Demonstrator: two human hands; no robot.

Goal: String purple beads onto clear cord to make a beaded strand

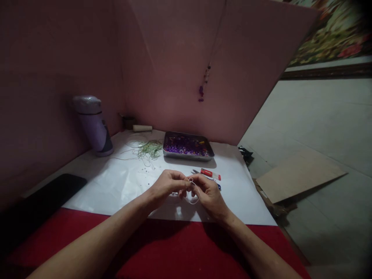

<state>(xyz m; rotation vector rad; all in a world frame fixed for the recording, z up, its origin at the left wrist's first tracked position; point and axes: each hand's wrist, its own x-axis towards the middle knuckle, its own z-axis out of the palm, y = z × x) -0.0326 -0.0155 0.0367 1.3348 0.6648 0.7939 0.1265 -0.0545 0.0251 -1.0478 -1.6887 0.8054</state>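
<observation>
Above the white sheet (128, 193), my left hand (170, 184) and my right hand (209, 192) meet with fingertips pinched together. Between them is a thin, pale cord (198, 197), bent into a large loop with a smaller loop at its top. Both hands grip this cord; the exact finger contact is partly hidden. Just behind my right hand lie scissors (195, 171), their handles partly covered, and a red lighter (207, 173). Several tiny beads (148, 183) are scattered left of my left hand.
A metal tray (188, 157) of purple beads stands at the back, beside tangled green thread (151, 149). A purple bottle (94, 128) is at left, with a dark flat object (55, 193) nearer me. A beaded string (206, 75) hangs against the pink wall. Cardboard (300, 176) lies at right.
</observation>
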